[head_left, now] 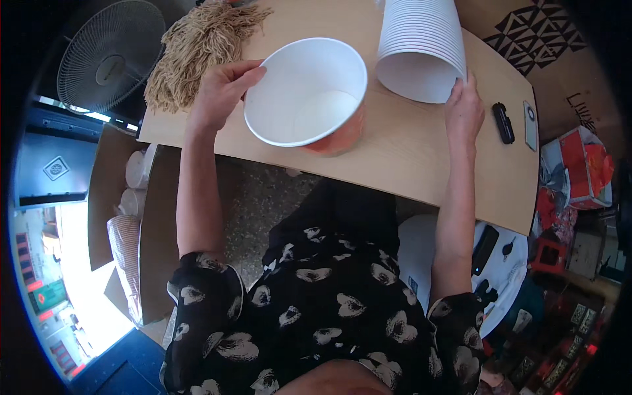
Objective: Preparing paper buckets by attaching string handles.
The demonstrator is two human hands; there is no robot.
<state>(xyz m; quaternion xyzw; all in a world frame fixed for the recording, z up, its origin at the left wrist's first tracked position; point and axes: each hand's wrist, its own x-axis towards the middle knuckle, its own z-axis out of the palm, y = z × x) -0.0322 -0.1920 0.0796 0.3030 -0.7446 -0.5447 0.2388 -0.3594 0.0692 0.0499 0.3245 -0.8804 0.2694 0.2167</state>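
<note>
My left hand [218, 93] pinches the rim of a large paper bucket [289, 99], white inside with an orange-red outside. The bucket leans on the table near its front edge, its mouth tipped toward me. On the right lies a long stack of nested white paper buckets [421, 33], open end facing me. My right hand [465, 113] grips the rim of the nearest bucket in that stack, thumb inside the mouth. A heap of tan shredded strands [204, 46] sits at the table's back left, beyond my left hand.
The wooden table [388, 158] has a curved right side, with a black box-cutter-like object [503, 123] and a phone-like slab [530, 125] there. A fan [110, 56] stands far left. Below it, a cardboard box [158, 230] holds stacked cups. Cartons [559, 59] stand behind at right.
</note>
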